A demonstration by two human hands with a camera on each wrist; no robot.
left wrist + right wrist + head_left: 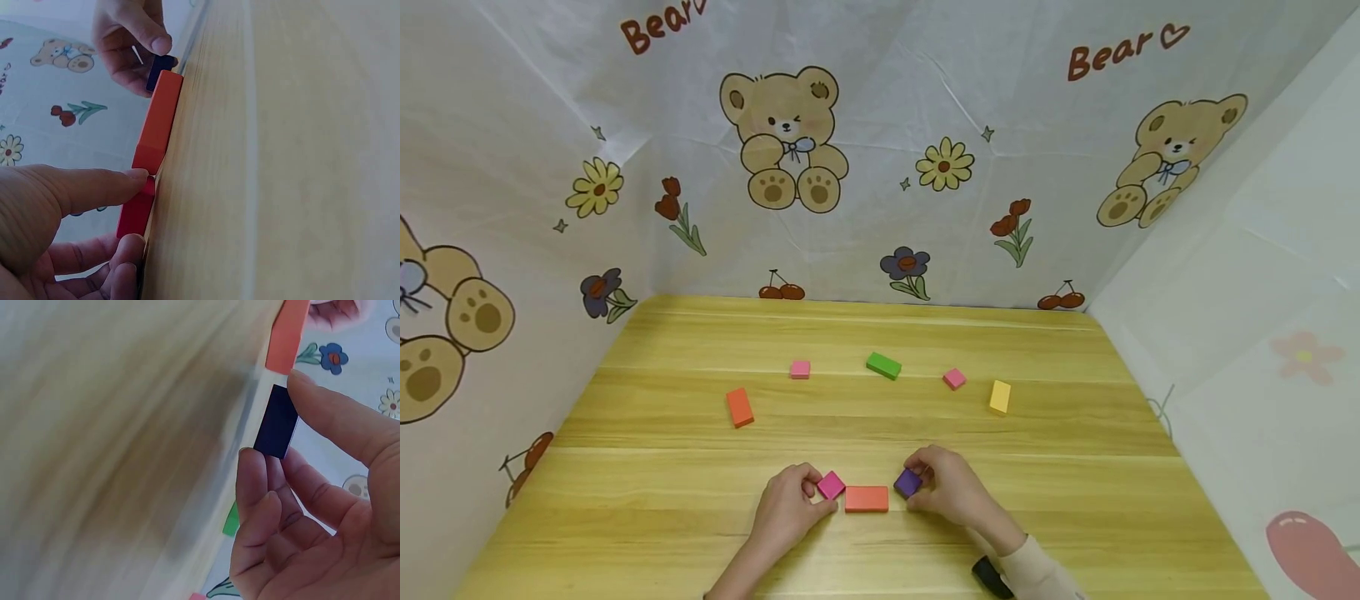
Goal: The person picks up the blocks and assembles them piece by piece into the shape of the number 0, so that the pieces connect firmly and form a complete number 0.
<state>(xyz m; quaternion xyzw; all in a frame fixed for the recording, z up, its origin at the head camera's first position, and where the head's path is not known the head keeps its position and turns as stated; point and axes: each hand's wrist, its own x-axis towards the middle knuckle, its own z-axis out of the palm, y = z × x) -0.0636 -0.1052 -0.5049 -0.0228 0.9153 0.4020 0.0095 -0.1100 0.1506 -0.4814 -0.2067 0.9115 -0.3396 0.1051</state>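
Head view, left hand: your left hand had its finger and thumb drawn in to the width of the magenta block, pinching it at the left of the near group.
Head view, right hand: your right hand pinched the purple block between thumb and fingers, at the right.
Head view, red block: the red block lay between your hands, held by neither.
Head view, gathered: three blocks stood near you, so the work looked partway along.
Head view, apart: you had no hand on the orange block at far left, two pink blocks, the green block between those, or the yellow block at far right.
Head view, writing: "Bear" with a heart read twice on the far cloth; you could read no brand on any block.
Left wrist view, join: the magenta block sat against or just beside the red block's left end; sideways letters on the cloth were cut off.
Right wrist view, gap: space showed between the purple and red blocks, so closing it seemed undone; no writing was legible.
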